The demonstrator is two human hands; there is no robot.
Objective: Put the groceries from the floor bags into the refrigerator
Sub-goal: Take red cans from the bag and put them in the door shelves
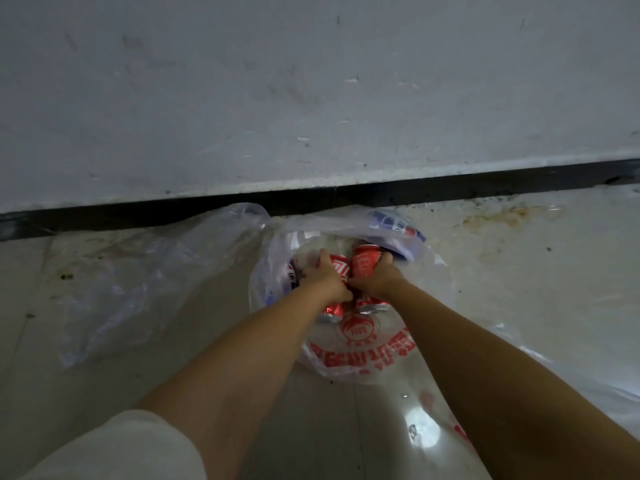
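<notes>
A clear plastic bag with red print (360,355) lies open on the floor against the wall. Both my hands reach into it. My left hand (323,275) is wrapped around a red can (341,268). My right hand (375,277) is wrapped around a second red can (365,263) beside it. More red cans (334,311) lie under my wrists, partly hidden. A blue and white package (394,225) shows through the bag's far side. No refrigerator is in view.
An empty clear bag (138,282) lies crumpled to the left on the pale tiled floor. More clear plastic (554,368) spreads at the right. A black baseboard (450,190) runs under the scuffed white wall just behind the bags.
</notes>
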